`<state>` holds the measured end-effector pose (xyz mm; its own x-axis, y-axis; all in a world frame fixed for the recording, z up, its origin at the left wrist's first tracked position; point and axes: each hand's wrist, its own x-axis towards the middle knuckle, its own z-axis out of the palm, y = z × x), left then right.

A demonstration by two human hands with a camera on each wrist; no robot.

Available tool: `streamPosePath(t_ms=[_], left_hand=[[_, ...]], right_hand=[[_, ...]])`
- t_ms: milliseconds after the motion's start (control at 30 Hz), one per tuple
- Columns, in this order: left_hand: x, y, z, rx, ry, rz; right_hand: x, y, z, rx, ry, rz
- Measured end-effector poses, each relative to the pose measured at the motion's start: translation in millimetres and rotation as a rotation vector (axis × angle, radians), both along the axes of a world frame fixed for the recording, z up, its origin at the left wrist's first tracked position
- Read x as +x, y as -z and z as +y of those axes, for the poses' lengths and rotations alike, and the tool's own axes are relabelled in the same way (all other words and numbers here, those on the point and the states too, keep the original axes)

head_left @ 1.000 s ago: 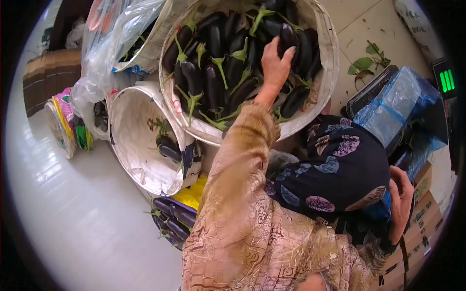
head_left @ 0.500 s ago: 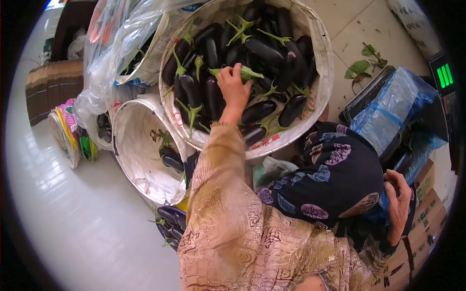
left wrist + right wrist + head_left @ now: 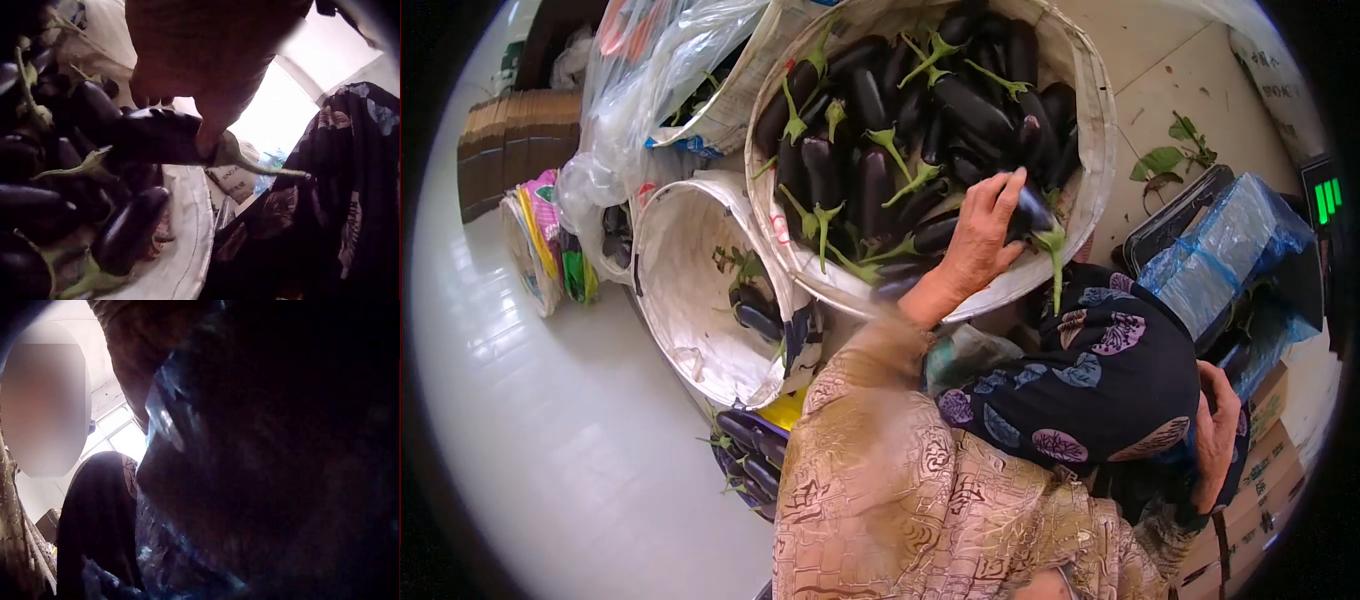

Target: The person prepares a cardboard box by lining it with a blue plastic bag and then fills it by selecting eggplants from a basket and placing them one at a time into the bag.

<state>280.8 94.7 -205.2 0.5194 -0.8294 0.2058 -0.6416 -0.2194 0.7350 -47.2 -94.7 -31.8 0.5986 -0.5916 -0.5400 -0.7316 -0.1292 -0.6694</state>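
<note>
At the front rim of a large white fabric tub [image 3: 1103, 120], my left hand [image 3: 978, 240] grips a dark purple eggplant [image 3: 1032, 208] with a long green stem. In the left wrist view the thumb and fingers wrap this eggplant [image 3: 165, 137] near its stem end, above others. Many glossy eggplants [image 3: 975, 112] fill the tub, stems pointing various ways. Beside my knee, my right hand [image 3: 1218, 430] has curled fingers holding the blue plastic bag [image 3: 1178, 440]. Its fingertips are partly hidden, and the right wrist view shows dark, shiny plastic [image 3: 169, 419] close up.
Left of the large tub stands a smaller white tub [image 3: 670, 300] with a few eggplants [image 3: 755, 312]. More eggplants [image 3: 745, 450] lie below it. To the right are a blue-wrapped bundle [image 3: 1215, 240], a green-lit scale display [image 3: 1328, 200] and cardboard boxes [image 3: 1268, 480]. Loose leaves [image 3: 1157, 163] lie on the tiles.
My left hand moved from the tub's right side to its middle, touching a green stem, then to the front right rim with an eggplant. My right hand stayed by the knee.
</note>
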Motion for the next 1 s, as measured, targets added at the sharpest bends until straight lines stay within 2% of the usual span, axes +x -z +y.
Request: streamPosePath(t_ms=[67, 100, 133, 167, 200, 233, 300, 333, 400, 433, 500, 533, 600, 633, 667, 733, 767, 833, 867, 933, 967, 1000], left_hand=[[8, 16, 22, 0.074, -0.034, 0.004], [16, 24, 38, 0.125, -0.121, -0.035], [27, 26, 52, 0.227, -0.258, -0.06], [40, 40, 71, 0.21, -0.404, -0.16], [52, 53, 90, 0.278, -0.57, -0.128], [66, 55, 104, 0.21, -0.625, -0.249], [78, 16, 106, 0.181, -0.77, -0.443], [89, 16, 117, 0.161, -0.792, -0.378], [116, 37, 145, 0.46, -0.794, -0.289], [122, 44, 148, 0.462, -0.797, -0.293], [125, 53, 149, 0.67, -0.754, -0.417], [122, 53, 147, 0.666, -0.753, -0.415], [115, 54, 134, 0.457, -0.823, -0.172], [107, 63, 130, 0.3, -0.795, -0.186], [102, 68, 125, 0.283, -0.729, -0.074], [82, 50, 99, 0.194, -0.607, 0.199], [79, 38, 89, 0.193, -0.615, 0.201], [78, 22, 74, -0.133, -0.524, 0.727], [81, 27, 77, -0.137, -0.524, 0.725], [95, 58, 96, -0.097, -0.758, 0.5], [105, 80, 115, 0.189, -0.782, 0.178], [108, 95, 129, 0.193, -0.781, 0.176]], right_hand=[[1, -5, -1, -0.022, 0.007, 0.036], [1, -5, -1, -0.021, 0.008, 0.036], [0, -4, -1, -0.039, 0.018, 0.049], [0, -2, 0, -0.055, 0.026, 0.061], [2, -1, 2, -0.051, 0.02, 0.06], [4, 2, 3, -0.038, 0.008, 0.046], [3, 1, 5, -0.034, 0.005, 0.045], [3, 0, 6, -0.029, 0.028, 0.044], [11, 4, 7, -0.019, 0.038, 0.024], [13, 5, 7, -0.03, 0.027, 0.016], [14, 5, 7, -0.058, 0.005, 0.01], [13, 5, 8, -0.062, 0.006, 0.011], [11, 3, 9, -0.034, 0.004, 0.001], [11, 2, 10, -0.033, 0.007, 0.006], [12, -1, 10, -0.054, 0.0, 0.018], [15, -1, 9, -0.075, -0.023, 0.03], [15, 1, 9, -0.061, -0.009, 0.037], [14, 0, 9, -0.052, 0.009, 0.045], [14, -3, 9, -0.046, 0.02, 0.029], [17, -4, 9, -0.038, 0.031, 0.003], [17, -5, 10, -0.053, 0.035, 0.018], [16, -5, 11, -0.066, 0.039, 0.034]])
